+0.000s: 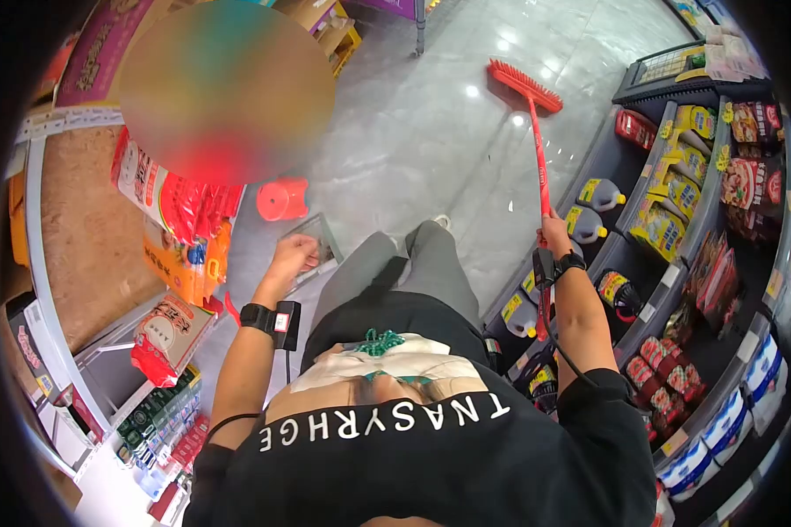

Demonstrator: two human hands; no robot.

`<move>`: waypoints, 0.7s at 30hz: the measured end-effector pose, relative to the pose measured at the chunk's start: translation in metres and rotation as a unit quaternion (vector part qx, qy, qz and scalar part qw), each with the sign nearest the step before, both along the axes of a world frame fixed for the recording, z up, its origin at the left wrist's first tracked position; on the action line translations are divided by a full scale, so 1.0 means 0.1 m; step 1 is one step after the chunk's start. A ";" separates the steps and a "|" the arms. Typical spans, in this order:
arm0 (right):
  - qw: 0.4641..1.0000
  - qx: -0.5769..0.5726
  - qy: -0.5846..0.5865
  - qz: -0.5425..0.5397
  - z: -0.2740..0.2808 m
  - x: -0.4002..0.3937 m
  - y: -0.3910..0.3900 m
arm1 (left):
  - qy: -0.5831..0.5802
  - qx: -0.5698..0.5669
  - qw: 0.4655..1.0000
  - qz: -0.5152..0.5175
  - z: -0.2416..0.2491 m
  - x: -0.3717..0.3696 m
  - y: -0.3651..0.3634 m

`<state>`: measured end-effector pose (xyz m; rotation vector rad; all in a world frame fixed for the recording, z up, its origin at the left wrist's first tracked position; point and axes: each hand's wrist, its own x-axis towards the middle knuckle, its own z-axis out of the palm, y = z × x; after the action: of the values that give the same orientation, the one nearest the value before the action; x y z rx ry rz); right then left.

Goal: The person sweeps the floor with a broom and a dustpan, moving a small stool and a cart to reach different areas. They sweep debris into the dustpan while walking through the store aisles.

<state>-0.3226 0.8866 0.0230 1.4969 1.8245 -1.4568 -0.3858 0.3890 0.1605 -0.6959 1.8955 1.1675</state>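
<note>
Your black shirt fills the bottom of the view, with the grey floor (pixel 413 132) spread ahead of you and shelves (pixel 694 263) of packets and bottles on your right. Your right hand (pixel 553 235) is closed around the red broom (pixel 536 132) handle, head resting on the floor well ahead, angled for a push. Your left hand (pixel 292 256) looks curled over what may be a dustpan (pixel 312 246), though that part is blurry.

Open grey floor (pixel 431 132) is lying clear down the aisle ahead. Stocked shelves (pixel 676 263) are crowding the right side, a rack of packets (pixel 180 263) is closing in the left, and a red stool (pixel 283 199) is standing on the floor near it.
</note>
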 end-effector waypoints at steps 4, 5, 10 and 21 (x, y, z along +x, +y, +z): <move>0.995 0.006 -0.039 0.090 0.07 0.63 -0.28 | 0.015 0.009 1.000 0.008 -0.06 0.19 -0.45; 0.994 -0.011 -0.026 0.104 0.15 0.89 -0.35 | 0.028 0.004 0.999 0.016 -0.05 0.22 -0.55; 0.984 0.000 -0.140 0.113 0.61 1.96 -1.01 | 0.106 -0.023 0.994 -0.009 -0.20 0.25 -1.28; 0.992 -0.006 -0.120 -0.047 1.37 3.35 -2.12 | 0.344 -0.323 0.878 -0.082 -1.13 1.04 -2.85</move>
<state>0.0119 0.6741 0.1602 1.6925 1.6206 -1.2636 -0.2816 0.1041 0.0478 -0.4550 2.9531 0.6910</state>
